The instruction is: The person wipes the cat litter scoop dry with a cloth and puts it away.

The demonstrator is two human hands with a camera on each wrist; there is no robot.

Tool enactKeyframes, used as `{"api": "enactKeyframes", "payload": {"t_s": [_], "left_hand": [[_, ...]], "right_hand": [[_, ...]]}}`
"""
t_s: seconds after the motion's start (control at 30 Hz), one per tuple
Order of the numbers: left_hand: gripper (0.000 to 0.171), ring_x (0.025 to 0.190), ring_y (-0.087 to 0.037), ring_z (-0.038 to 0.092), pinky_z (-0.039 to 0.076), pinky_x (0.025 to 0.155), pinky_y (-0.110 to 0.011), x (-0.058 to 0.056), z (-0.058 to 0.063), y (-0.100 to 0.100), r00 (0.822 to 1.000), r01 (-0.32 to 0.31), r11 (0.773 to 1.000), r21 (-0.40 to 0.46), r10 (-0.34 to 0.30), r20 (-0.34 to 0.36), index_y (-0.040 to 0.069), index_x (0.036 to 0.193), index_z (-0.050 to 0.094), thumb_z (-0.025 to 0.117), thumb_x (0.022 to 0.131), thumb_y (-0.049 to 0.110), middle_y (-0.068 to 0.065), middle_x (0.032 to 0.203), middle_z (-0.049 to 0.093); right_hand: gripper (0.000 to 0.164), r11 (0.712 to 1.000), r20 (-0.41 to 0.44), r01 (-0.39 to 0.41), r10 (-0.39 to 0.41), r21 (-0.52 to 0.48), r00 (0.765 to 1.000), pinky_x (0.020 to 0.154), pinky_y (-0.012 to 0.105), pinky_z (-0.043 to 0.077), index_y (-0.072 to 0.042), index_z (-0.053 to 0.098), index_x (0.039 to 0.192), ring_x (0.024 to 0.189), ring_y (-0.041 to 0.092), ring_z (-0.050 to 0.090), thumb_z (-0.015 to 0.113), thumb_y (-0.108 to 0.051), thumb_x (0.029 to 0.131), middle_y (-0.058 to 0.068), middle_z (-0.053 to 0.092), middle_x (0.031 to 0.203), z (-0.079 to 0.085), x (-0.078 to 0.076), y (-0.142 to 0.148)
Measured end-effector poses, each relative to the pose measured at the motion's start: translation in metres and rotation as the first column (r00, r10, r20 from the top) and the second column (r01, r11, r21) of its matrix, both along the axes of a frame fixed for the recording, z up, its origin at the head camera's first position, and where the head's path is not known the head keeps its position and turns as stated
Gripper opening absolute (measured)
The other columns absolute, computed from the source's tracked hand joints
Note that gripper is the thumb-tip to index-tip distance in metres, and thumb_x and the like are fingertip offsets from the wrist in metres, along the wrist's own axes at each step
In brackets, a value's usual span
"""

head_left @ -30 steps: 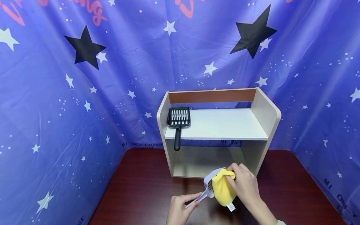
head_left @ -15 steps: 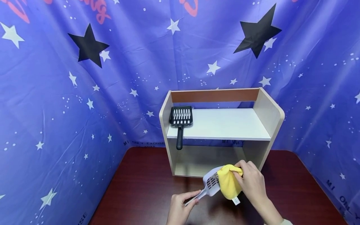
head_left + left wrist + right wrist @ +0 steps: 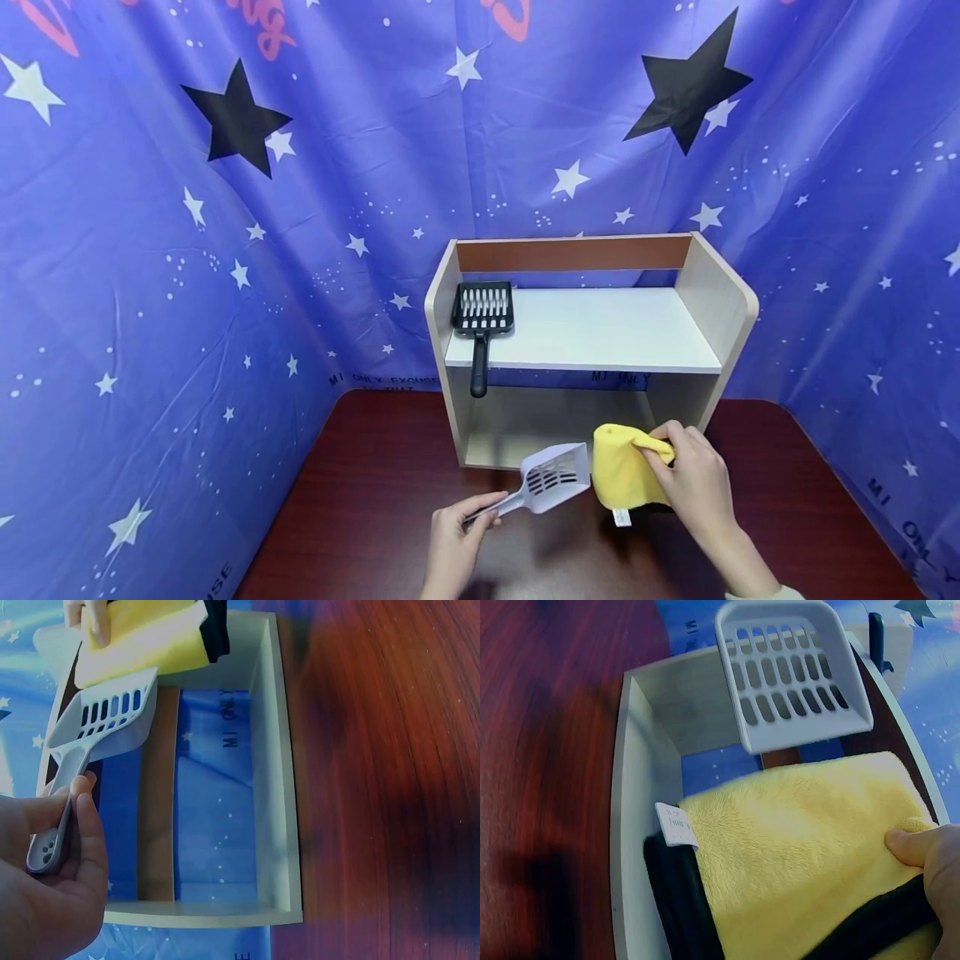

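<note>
Pale scoop [image 3: 547,497]: smooth, slotted; above table [image 3: 390,483], now uncovered
Yellow cloth [image 3: 624,471]: plush, dark-edged; shifted right, just beside scoop's lip
Left hand [image 3: 454,533]: pinching scoop's handle
Right hand [image 3: 697,475]: gripping cloth's edge

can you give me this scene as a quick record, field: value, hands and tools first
left hand: holds the pale scoop by its handle
right hand: grips the yellow cloth
pale scoop: slotted, held above the table
yellow cloth: dark trim, white label; thin gap from scoop's front edge in head view
black scoop: on upper shelf, left side, handle over front edge
shelf unit: on the table
table: dark reddish-brown
backdrop: blue, stars
</note>
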State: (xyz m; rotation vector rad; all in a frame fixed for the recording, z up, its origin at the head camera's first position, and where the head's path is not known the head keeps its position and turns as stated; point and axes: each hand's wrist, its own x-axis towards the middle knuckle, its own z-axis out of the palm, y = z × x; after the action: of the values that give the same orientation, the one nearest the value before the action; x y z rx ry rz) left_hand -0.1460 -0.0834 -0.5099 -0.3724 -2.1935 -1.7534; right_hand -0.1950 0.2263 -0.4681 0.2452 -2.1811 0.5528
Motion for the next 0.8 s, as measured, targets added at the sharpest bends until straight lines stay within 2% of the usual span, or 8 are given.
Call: {"api": "enactKeyframes", "payload": {"t_s": [0.27,0.6,0.73,0.8], "left_hand": [[0.018,0.071,-0.012,0.069,0.059,0.066,-0.024,-0.001,0.0,-0.007,0.993,0.034,0.998,0.06,-0.04,0.11,0.006,0.101,0.073,0.068,0.083,0.005,-0.01,0.094,0.073],[0.017,0.072,-0.009,0.068,0.06,0.066,-0.026,0.0,0.001,-0.004,0.985,0.111,0.992,0.053,-0.117,0.129,0.006,0.099,0.073,0.068,0.083,0.005,-0.009,0.093,0.073],[0.018,0.071,-0.009,0.068,0.06,0.065,-0.026,0.002,0.003,-0.002,0.982,0.129,0.991,0.037,-0.133,0.138,0.005,0.099,0.073,0.067,0.082,0.001,-0.01,0.092,0.072],[0.018,0.071,-0.009,0.068,0.06,0.065,-0.027,0.003,0.008,-0.001,0.98,0.134,0.991,0.025,-0.137,0.144,0.004,0.098,0.072,0.066,0.082,-0.001,-0.012,0.091,0.072]], "right_hand": [[0.032,1.0,0.007,0.012,-0.012,0.001,1.0,0.043,0.029,0.033,-0.013,0.058,0.078,0.057,0.008,0.038,0.085,-0.016,0.062,-0.006,0.048,0.061,0.0,0.001,0.011],[0.03,1.0,0.011,-0.008,0.008,-0.02,1.0,0.044,0.029,0.032,-0.014,0.059,0.079,0.057,0.007,0.037,0.085,-0.013,0.063,-0.007,0.048,0.061,0.004,0.002,0.009],[0.031,0.999,0.032,-0.04,0.041,-0.033,0.999,0.045,0.025,0.031,-0.016,0.06,0.079,0.059,0.004,0.035,0.085,-0.014,0.063,-0.009,0.047,0.063,0.007,0.004,0.004],[0.031,0.997,0.052,-0.063,0.065,-0.042,0.997,0.047,0.023,0.031,-0.017,0.06,0.08,0.059,0.003,0.036,0.086,-0.014,0.063,-0.01,0.048,0.065,0.009,0.004,0.0]]}}
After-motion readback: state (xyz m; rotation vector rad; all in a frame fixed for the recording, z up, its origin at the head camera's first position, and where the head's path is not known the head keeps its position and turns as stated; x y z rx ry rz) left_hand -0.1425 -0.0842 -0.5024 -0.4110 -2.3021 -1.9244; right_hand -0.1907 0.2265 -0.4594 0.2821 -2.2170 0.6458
